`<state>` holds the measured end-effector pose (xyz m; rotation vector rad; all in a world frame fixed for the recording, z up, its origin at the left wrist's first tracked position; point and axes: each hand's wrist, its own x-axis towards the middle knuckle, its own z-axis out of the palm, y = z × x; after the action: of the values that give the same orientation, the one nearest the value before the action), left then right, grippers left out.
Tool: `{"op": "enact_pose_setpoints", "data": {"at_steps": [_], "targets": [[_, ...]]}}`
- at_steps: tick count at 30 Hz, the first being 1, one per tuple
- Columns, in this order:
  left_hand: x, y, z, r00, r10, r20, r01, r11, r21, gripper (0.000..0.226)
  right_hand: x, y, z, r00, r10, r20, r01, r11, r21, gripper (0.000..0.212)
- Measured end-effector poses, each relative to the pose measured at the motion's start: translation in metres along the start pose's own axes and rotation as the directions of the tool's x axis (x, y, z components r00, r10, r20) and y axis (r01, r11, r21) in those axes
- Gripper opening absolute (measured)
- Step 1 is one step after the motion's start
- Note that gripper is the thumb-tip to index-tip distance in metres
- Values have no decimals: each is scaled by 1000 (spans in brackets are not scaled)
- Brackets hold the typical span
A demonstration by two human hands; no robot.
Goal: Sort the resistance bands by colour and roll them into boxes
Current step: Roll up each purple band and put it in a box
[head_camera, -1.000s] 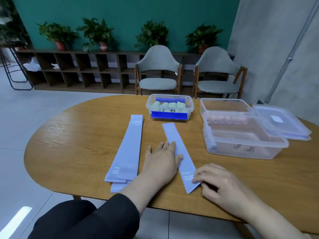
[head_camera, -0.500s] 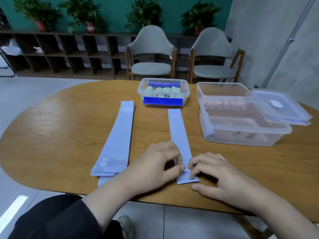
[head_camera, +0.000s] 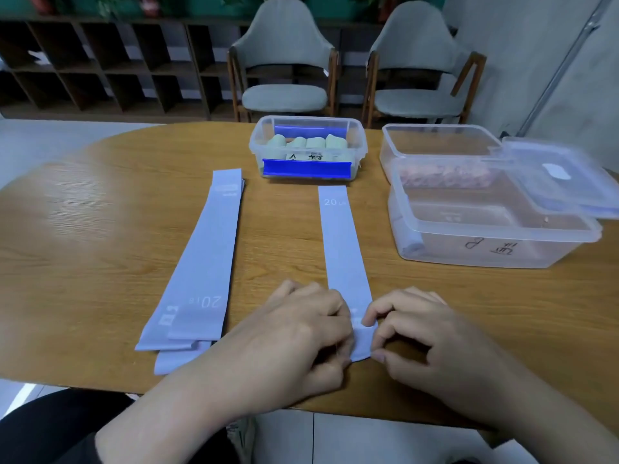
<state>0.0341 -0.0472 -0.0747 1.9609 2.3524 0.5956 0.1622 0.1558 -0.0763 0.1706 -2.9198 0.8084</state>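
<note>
A single lavender resistance band [head_camera: 340, 239] lies flat on the wooden table [head_camera: 100, 236], running away from me. My left hand [head_camera: 301, 333] and my right hand [head_camera: 425, 333] both pinch its near end, which is lifted and curled over. A stack of lavender bands [head_camera: 204, 259] lies to the left. At the back stands a small clear box [head_camera: 308, 152] with pale green rolls. On the right a large clear box [head_camera: 482, 226] holds one lavender roll [head_camera: 410, 242] at its left wall.
Behind the large box stands another clear box [head_camera: 435, 142] with pink rolls, and a loose clear lid [head_camera: 556, 175] leans over both. Two grey chairs [head_camera: 284, 65] and low shelving [head_camera: 100, 65] stand beyond the table. The table's near edge is just under my wrists.
My left hand went from lying flat on the band to pinching its near end beside my right hand. The band turned straight, and its end now curls up. The view tilted down and closer.
</note>
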Motion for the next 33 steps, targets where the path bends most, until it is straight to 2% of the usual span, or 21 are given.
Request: {"op": "enact_pose_setpoints", "data": {"at_steps": [3, 6, 14, 18, 28, 33], "targets": [[1, -2, 5, 999, -21, -39, 22, 1000, 11, 13, 1, -1, 2, 1000, 8, -12, -8, 1000, 13, 5], [3, -2, 10, 996, -26, -91, 27, 1000, 12, 4, 2, -1, 2, 1000, 20, -24, -19, 1000, 20, 1], [2, 2, 9, 993, -87, -82, 82, 995, -64, 9, 2, -3, 7, 997, -10, -80, 8, 1000, -18, 6], [1, 3, 8, 989, -83, -122, 78, 996, -48, 10, 0, -2, 6, 996, -20, -82, 18, 1000, -22, 11], [-1, 2, 9, 990, -49, -133, 55, 997, 45, 12, 0, -6, 5, 993, -23, -120, 15, 998, -65, 5], [-1, 1, 14, 984, -86, -155, 95, 994, 55, 15, 0, -7, 6, 991, -8, -130, 4, 1000, -31, 5]]}}
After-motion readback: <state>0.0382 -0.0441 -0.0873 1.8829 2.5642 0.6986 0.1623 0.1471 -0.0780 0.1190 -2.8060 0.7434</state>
